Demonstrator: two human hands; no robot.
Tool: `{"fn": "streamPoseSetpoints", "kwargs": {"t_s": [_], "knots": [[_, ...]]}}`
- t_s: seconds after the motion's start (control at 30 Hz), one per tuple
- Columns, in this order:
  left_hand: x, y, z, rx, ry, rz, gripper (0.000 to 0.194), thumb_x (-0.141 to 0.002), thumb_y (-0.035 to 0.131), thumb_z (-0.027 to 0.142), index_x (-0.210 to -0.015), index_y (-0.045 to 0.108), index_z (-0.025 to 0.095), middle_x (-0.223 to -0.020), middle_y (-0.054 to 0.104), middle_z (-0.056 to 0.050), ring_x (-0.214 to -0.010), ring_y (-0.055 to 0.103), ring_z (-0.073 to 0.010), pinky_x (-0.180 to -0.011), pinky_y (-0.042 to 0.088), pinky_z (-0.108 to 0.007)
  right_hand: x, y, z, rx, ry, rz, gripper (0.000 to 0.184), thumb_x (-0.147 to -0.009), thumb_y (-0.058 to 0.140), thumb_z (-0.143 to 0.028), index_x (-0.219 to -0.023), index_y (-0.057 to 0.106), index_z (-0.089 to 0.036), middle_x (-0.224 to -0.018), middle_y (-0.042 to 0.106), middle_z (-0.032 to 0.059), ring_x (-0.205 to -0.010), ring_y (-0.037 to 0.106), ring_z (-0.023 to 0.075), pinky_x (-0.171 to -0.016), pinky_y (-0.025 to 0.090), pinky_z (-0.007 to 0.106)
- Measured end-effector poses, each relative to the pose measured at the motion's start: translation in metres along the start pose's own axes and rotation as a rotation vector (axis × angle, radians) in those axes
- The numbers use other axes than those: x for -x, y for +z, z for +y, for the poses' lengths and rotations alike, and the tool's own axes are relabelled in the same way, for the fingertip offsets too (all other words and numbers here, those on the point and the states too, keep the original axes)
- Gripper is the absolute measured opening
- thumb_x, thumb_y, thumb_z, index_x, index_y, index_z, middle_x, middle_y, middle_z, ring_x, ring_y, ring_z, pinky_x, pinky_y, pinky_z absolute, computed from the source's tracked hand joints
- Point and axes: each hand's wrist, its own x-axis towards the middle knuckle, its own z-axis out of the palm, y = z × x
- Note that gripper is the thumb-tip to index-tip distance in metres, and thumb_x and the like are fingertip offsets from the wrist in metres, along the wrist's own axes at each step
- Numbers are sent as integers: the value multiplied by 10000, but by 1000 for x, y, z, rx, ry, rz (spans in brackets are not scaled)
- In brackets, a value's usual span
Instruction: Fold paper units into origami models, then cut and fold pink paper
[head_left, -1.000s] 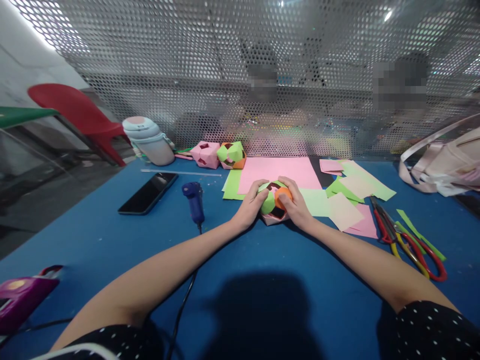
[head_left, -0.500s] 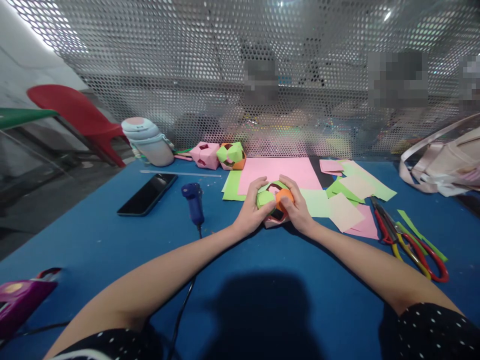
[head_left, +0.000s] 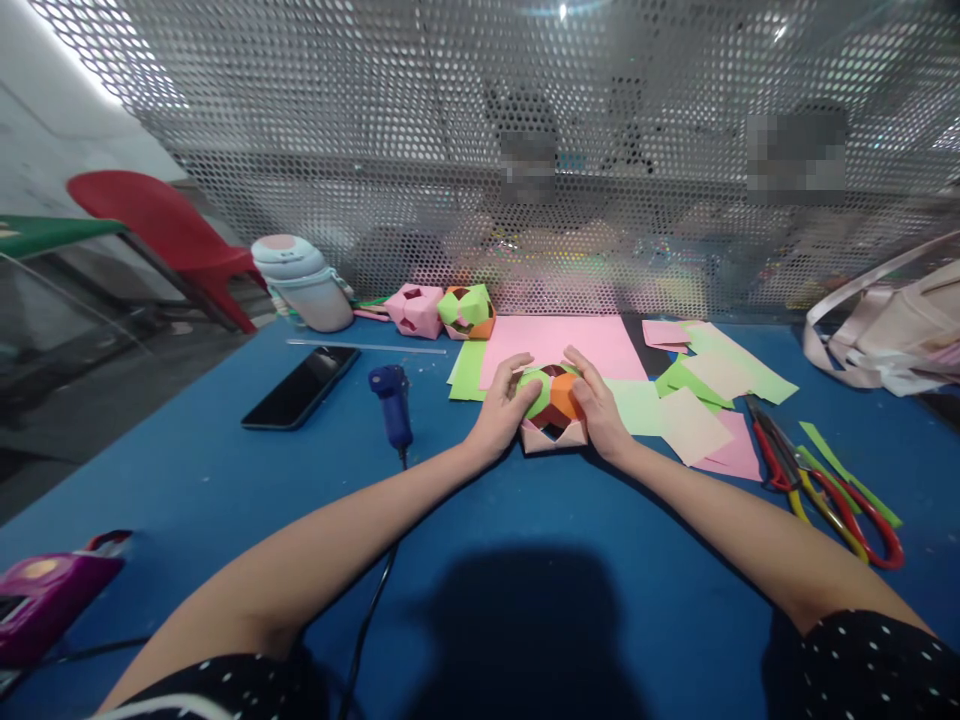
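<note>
Between my two hands is a folded paper ball with green, orange and pale pink panels and dark openings between them. It rests on the blue table. My left hand curves round its left side, thumb on the green panel. On the right side, my right hand presses against the orange panel with its thumb. Behind the ball lies a pink paper sheet. Two more folded balls, one pink and one green and orange, sit farther back left.
On the left are a phone, a blue corded glue gun, a clear glue stick, a bottle and a purple pouch. Paper squares, scissors and a bag lie right. Perforated metal stands behind.
My hands have moved slightly apart, with both thumbs shifted outward to the ball's sides. More of its orange panel and pale pink base shows. The view has shifted slightly.
</note>
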Motion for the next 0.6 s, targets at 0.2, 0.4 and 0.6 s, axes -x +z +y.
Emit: {"fn": "streamPoseSetpoints", "kwargs": {"t_s": [0.2, 0.4, 0.6], "knots": [[9, 5, 3, -7, 7, 82, 429, -1005, 388, 510, -1311, 516, 239, -1469, 463, -103, -1393, 425, -238, -1202, 293, -464, 0, 4, -2, -1, 63, 62, 516, -971, 433, -583, -1333, 562, -239, -1482, 503, 87, -1421, 405, 228, -1217, 270, 451], [15, 6, 10, -153, 172, 60, 330, -1022, 388, 449, -1185, 583, 238, -1333, 540, -97, -1321, 472, -221, -1160, 343, -448, 4, 8, -6, 27, -2, 75, 420, -990, 412, -550, -1213, 599, -248, -1338, 568, 93, -1300, 501, 214, -1161, 350, 439], [15, 4, 7, -177, 236, 78, 272, -1020, 405, 417, -1065, 590, 223, -1153, 564, -88, -1194, 517, -213, -1099, 397, -440, 8, 8, -9, 81, -121, 28, 347, -1003, 408, -504, -1150, 588, -247, -1179, 584, 85, -1170, 549, 220, -1068, 432, 444]]}}
